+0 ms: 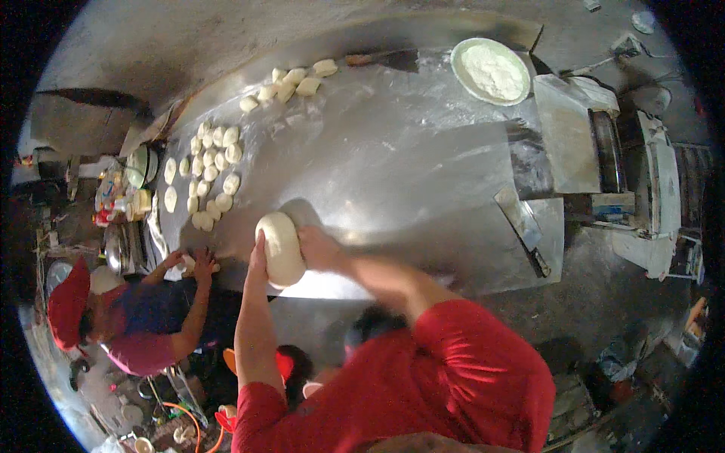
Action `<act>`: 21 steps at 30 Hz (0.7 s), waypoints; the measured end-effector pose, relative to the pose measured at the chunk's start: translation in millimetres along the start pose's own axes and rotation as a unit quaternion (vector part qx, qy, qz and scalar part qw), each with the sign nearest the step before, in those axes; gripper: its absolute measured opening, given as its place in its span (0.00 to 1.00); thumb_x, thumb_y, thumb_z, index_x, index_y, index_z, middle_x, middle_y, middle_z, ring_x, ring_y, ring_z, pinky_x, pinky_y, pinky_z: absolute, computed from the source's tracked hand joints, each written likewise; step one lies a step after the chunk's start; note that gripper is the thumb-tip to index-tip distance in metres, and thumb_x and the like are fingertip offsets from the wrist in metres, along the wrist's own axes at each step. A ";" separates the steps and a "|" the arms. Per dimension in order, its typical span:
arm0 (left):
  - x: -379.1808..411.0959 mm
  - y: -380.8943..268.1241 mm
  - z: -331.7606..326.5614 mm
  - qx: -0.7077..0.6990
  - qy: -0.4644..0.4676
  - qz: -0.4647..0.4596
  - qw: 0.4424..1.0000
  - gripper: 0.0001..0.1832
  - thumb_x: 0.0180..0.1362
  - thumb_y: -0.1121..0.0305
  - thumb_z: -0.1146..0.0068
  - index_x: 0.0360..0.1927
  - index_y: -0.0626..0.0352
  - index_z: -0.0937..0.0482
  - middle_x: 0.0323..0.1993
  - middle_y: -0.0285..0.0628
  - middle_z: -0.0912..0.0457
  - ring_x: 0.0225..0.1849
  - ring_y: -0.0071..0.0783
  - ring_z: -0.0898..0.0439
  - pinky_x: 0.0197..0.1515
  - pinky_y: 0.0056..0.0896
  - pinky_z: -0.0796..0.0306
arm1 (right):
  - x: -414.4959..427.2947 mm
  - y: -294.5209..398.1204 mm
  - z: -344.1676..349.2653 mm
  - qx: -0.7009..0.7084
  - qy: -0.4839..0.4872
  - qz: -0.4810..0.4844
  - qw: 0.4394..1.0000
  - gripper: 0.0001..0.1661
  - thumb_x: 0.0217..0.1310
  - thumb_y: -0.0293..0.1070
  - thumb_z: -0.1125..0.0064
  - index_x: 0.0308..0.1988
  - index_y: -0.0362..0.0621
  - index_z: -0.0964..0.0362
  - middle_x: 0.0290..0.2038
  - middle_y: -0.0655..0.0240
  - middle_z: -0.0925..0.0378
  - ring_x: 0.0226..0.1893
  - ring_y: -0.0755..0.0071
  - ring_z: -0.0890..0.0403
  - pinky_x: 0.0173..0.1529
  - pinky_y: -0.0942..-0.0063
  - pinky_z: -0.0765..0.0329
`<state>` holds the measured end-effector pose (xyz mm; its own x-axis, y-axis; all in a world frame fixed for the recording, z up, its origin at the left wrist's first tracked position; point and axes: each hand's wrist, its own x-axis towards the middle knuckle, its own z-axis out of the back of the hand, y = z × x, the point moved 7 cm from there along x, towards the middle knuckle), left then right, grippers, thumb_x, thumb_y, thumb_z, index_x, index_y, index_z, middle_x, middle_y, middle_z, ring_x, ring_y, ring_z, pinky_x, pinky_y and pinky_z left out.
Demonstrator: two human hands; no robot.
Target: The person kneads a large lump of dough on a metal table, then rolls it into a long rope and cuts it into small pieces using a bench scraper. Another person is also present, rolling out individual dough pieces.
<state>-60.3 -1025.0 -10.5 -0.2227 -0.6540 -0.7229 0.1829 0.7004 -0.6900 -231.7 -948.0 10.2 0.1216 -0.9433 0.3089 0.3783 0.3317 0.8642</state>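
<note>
A large, smooth, rounded loaf of dough [280,249] is held between my two hands near the front edge of the steel worktable [385,164]. My left hand [259,257] grips its left side, thumb lying along the surface. Against the right side of the dough is my right hand [318,249], its fingers partly hidden behind the loaf. A dark shadow falls on the metal just beyond the dough. To the left, many small flattened dough rounds [209,157] lie in a loose group. Cut dough pieces [286,85] form a cluster at the far edge.
A bowl of flour [493,72] stands at the far right, near a boxy machine [572,136]. A cleaver [524,232] rests at the right end. Another blade with a wooden handle [382,60] lies at the back. On the left, a co-worker in a red cap [69,306] handles dough.
</note>
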 end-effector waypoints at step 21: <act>-63.8 -72.6 -325.3 0.736 -0.003 -0.292 0.611 0.56 0.41 0.34 0.34 0.73 0.37 0.48 0.66 0.54 0.37 0.67 0.57 0.38 0.65 0.60 0.43 | -197.2 -82.0 211.2 0.127 -0.157 -0.333 0.921 0.32 0.67 0.50 0.51 0.60 0.36 0.35 0.56 0.55 0.27 0.55 0.60 0.26 0.57 0.63 0.29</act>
<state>-370.9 -941.1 97.6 -0.6583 -0.6738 -0.3357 0.7381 -0.6653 -0.1119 -480.5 -786.7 -37.7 -0.3458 -0.9023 -0.2576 0.0418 -0.2890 0.9564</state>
